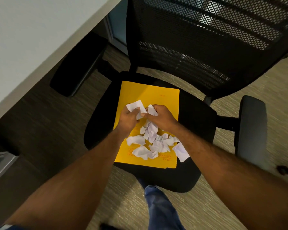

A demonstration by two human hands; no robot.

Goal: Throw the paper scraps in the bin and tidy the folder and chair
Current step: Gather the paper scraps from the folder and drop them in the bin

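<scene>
A yellow folder (156, 97) lies flat on the seat of a black mesh office chair (198, 117). Several crumpled white paper scraps (152, 141) are piled on the folder's near half, and one scrap (180, 151) hangs over its right edge. My left hand (129, 118) is closed around a white scrap (135, 105) above the folder's middle. My right hand (163, 117) grips another scrap (152, 110) right beside it, the two hands touching. No bin is in view.
A white desk top (23, 39) runs along the upper left, close to the chair's left armrest (78, 67). The right armrest (251, 127) juts out at the right. Carpet surrounds the chair; my blue-trousered leg (160, 208) stands at the seat's front edge.
</scene>
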